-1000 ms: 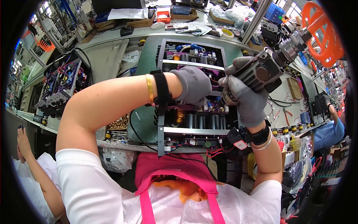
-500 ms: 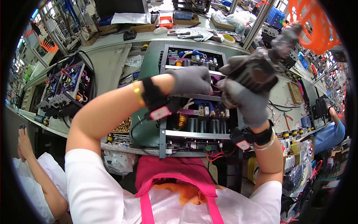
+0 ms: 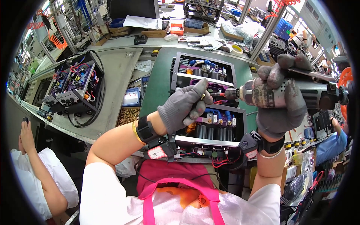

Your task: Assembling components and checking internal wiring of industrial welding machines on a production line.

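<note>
R hand's (image 3: 281, 112) now levelling the gripped driver (image 3: 267, 94) over the chassis (image 3: 208, 142) at worktop's (image 3: 116, 75) front edge, bit (image 3: 221, 94) pointing toward brass pc. (image 3: 203, 96) L hand's (image 3: 182, 107) pinching.

The scene is lit brightly and evenly, with soft shadows. The power tool (image 3: 268, 93) is rendered fairly sharply; glare is reflected by the metal rail (image 3: 208, 141). Straight edges are bowed toward the blackened rim.

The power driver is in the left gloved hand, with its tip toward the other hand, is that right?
Not quite: the head view shows the power driver in the right gloved hand, with its tip toward the left hand.
</note>
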`<state>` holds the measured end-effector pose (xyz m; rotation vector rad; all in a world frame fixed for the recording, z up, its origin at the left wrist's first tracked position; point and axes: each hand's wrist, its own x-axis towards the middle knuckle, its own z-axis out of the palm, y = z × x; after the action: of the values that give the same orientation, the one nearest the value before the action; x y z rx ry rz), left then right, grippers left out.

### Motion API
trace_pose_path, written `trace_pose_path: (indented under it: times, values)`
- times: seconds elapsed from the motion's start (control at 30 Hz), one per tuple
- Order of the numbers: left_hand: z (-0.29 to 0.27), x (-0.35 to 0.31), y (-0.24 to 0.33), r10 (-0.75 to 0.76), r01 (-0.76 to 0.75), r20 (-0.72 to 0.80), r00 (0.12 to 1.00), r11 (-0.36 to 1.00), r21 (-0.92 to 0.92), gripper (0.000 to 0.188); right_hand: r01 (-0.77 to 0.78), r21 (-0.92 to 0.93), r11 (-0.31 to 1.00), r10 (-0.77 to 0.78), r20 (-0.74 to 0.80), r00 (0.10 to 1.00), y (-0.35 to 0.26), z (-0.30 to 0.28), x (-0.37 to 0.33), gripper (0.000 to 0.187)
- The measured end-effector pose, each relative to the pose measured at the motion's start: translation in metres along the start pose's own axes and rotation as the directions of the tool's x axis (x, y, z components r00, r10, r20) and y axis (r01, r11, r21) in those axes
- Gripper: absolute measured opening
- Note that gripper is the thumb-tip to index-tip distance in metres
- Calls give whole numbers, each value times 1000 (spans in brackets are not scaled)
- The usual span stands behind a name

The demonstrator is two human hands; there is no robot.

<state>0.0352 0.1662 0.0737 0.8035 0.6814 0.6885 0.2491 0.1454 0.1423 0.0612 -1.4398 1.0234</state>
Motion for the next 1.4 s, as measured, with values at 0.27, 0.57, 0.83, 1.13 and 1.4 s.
trace_pose_path:
  times: [0.27,0.57,0.83,1.13,1.4]
  values:
    - [-2,-1,-5,110,-101,35,993,976,-195,32,40,-101,994,-44,-32,999,12,9,-1,48]
    - [3,-3,0,64,-50,71,995,981,-188,33,42,-101,994,-53,-105,993,19,16,-2,47]
    - [7,1,2,36,-20,78,996,980,-196,36,75,-12,997,-76,-126,989,15,8,2,48]
    - [6,8,13,53,-51,80,995,998,-24,55,69,-32,997,-74,-184,980,9,9,3,48]
    - [-54,127,115,365,-293,201,909,219,931,26,243,-128,962,-254,-85,963,-15,-30,26,42]
